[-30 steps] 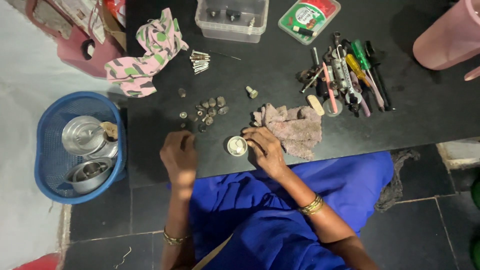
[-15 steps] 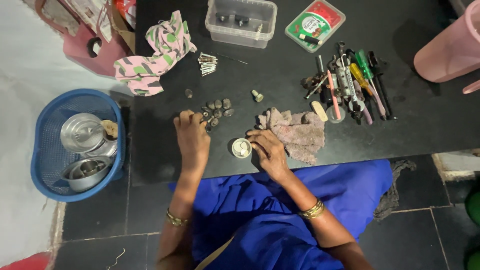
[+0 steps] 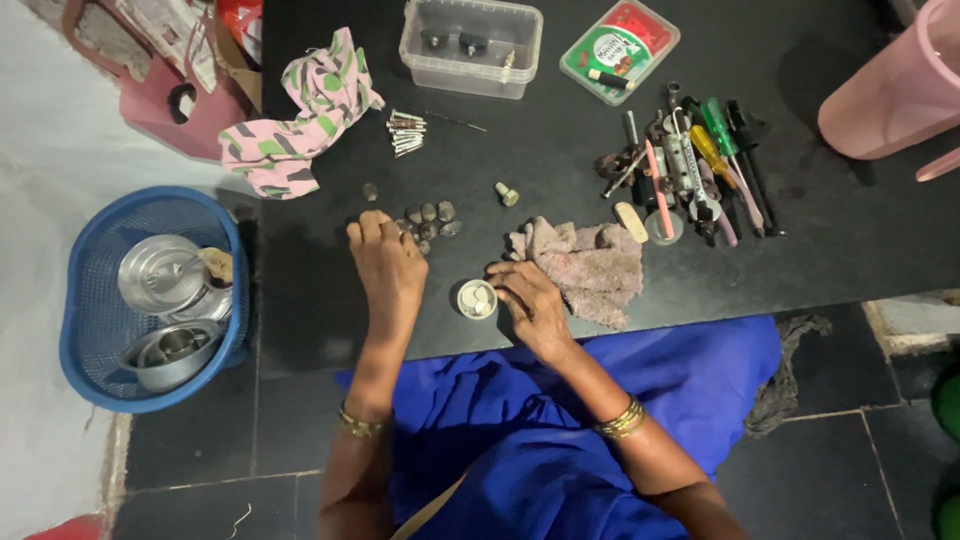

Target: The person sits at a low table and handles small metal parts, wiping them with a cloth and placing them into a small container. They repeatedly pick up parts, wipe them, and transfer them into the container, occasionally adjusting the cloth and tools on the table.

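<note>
On the black tabletop [image 3: 560, 170], my left hand [image 3: 388, 268] rests palm down with its fingertips at a cluster of several small dark round metal pieces [image 3: 432, 220]. My right hand [image 3: 525, 300] holds a small white round tin [image 3: 477, 298] at its right side; the tin is open on top with pale paste inside. A crumpled dull-pink rag [image 3: 588, 262] lies just right of that hand. A single small bolt-like piece [image 3: 507, 193] sits alone beyond the tin.
A row of screwdrivers and hand tools [image 3: 690, 170] lies at the right, a clear plastic box [image 3: 470, 45] and a red-green tin [image 3: 620, 50] at the back. A patterned cloth [image 3: 300, 115], small screws [image 3: 405, 132], a pink tub [image 3: 895, 85] and a blue basket of steel vessels [image 3: 150, 295] surround the spot.
My left hand has reached forward from the table's near edge up to the cluster of dark pieces. My right hand stays at the white tin.
</note>
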